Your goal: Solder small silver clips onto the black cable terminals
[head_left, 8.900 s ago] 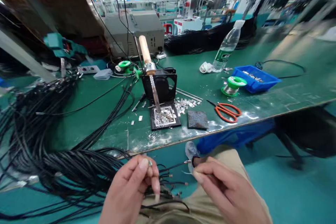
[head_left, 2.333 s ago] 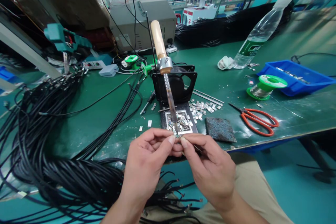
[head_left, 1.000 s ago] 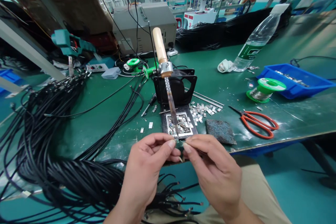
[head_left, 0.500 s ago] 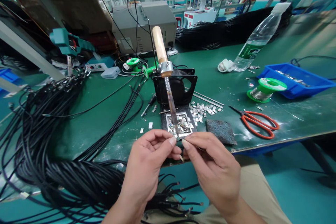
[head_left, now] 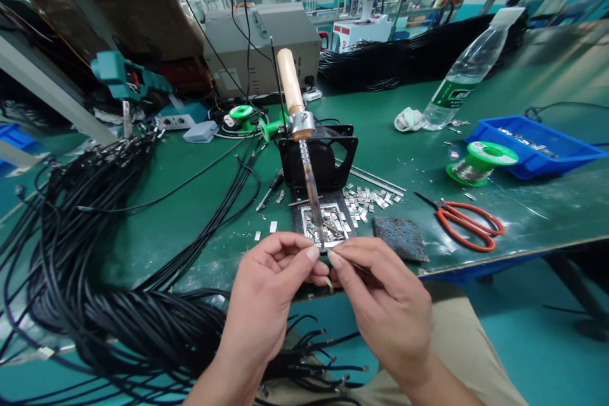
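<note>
Mid-work, I'd judge: my left hand [head_left: 266, 295] pinches a tiny part [head_left: 323, 250] at the soldering iron [head_left: 313, 187]'s tip; right hand [head_left: 390, 298] is closed just beside it (grip too small to read). Can't confirm any finished join. Loose metal tabs [head_left: 368, 200] lie beyond, unheld.

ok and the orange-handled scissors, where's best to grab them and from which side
Best by the orange loops, the right hand coming from the near right, probably from above: the scissors lie flat, loops toward that side, dark pointed blades aimed away to the left.
</note>
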Tool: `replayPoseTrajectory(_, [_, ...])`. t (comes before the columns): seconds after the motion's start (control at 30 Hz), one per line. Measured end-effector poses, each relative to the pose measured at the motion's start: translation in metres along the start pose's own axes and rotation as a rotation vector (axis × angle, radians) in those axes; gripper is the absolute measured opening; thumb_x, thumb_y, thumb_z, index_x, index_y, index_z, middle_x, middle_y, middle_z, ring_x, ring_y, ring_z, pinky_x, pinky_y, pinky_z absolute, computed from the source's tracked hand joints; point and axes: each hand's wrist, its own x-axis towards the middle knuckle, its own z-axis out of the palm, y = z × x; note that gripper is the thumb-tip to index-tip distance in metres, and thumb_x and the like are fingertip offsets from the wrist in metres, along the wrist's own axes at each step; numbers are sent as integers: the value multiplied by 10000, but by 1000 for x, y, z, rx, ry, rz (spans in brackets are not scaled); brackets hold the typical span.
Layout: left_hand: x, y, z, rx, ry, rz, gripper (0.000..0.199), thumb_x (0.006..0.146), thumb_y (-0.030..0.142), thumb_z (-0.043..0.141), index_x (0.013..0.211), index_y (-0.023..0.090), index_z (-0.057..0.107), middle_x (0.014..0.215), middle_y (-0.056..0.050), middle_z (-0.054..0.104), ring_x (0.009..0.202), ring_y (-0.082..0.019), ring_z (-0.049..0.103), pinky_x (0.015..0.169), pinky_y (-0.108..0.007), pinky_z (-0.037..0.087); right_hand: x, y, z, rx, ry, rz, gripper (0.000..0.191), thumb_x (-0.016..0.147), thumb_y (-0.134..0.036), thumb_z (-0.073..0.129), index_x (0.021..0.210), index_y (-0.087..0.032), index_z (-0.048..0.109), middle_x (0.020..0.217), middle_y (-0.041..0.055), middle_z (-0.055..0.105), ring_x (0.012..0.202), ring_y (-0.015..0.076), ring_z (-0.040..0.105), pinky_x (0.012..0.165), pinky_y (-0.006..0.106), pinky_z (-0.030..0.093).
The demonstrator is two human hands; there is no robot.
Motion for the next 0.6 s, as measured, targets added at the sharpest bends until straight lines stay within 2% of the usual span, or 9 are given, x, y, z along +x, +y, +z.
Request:
replayPoseTrajectory(0.33, [-1, -3, -2, 9, -4, 24, 89, 789, 157, 829, 813, 146, 744, 679, -3, 740, 609, -99, 706, 638, -168, 602, -2, 1, -1, 4, -2, 1, 130, 936, -73, 705, 968, -196, 735, 958, 9, 720, 900, 90, 692, 819, 191, 569])
replayPoseTrajectory(0.6, [-2, -3, -3, 42, -6, 39, 75, 804, 160, 825, 821, 143, 754, 684, -8, 746, 609, -101, 704, 636, -166, 598, -4, 3, -2, 12, 16, 31, 136, 932, -88, 713, 968, -216, 739, 957, 10, 721, 875, 113, 695, 752, 218, 595])
